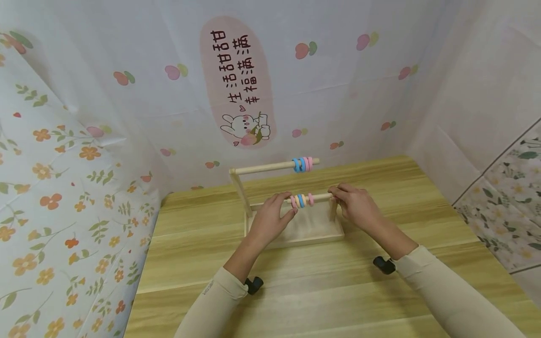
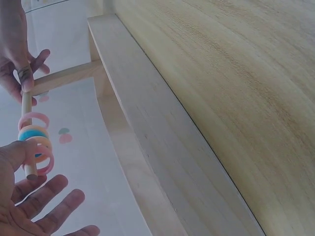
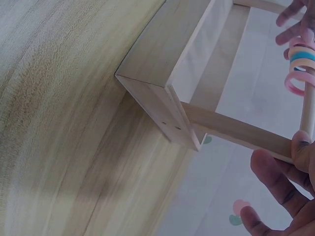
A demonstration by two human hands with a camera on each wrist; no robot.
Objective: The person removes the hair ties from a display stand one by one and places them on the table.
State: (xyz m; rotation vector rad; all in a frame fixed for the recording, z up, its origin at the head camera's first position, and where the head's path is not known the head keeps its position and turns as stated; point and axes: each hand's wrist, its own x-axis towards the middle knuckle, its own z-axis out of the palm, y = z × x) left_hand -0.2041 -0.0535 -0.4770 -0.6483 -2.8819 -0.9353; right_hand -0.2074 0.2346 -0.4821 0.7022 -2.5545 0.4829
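Note:
A wooden rack [image 1: 306, 241] has two horizontal rods. On the lower rod [image 1: 323, 197] sit pink, yellow and blue rings, with a pink ring [image 2: 49, 161] by its free end. My left hand [image 1: 267, 221] is at that end, thumb and index finger pinching around the pink ring, while the other fingers spread out in the left wrist view. At the opposite end, my right hand [image 1: 359, 209] grips the rod where it meets its post [image 3: 236, 129]. Blue and pink rings [image 1: 302, 165] hang near the free end of the upper rod [image 1: 266, 167].
The rack stands on a wood-grain table [image 1: 321, 291]. Behind it hangs a white cloth [image 1: 169, 117] with fruit prints, and a flowered cloth [image 1: 67, 202] is at the left. Black wrist mounts [image 1: 383, 265] stick out under both sleeves.

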